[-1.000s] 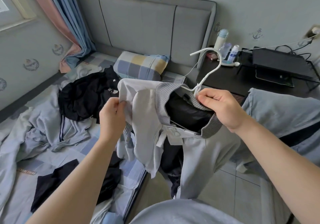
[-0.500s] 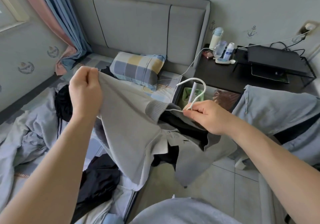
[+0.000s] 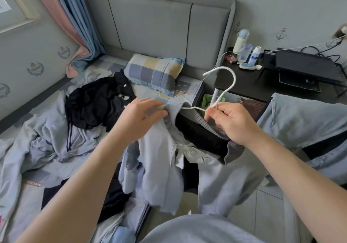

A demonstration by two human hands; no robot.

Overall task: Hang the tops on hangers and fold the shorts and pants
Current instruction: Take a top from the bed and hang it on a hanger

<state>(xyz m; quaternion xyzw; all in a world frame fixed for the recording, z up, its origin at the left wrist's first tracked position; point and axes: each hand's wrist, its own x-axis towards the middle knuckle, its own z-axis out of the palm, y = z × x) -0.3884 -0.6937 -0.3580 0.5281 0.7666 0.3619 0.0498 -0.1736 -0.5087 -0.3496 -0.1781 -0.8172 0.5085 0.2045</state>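
A light grey top with a ribbed darker collar hangs in front of me on a white wire hanger. My right hand pinches the hanger at the base of its hook, with the collar under it. My left hand pinches the fabric at the top's left shoulder, right beside the collar. The hanger's arms are hidden inside the top. Black garments and pale blue-grey clothes lie heaped on the bed to the left.
A plaid pillow lies against the grey headboard. A black bedside table carries bottles and a black device on a stand. More grey-blue clothing is draped at right. Tiled floor shows below.
My left hand came down from holding the shoulder fabric stretched out high on the left and now sits close to the collar. The hanger's hook has risen and stands more upright.
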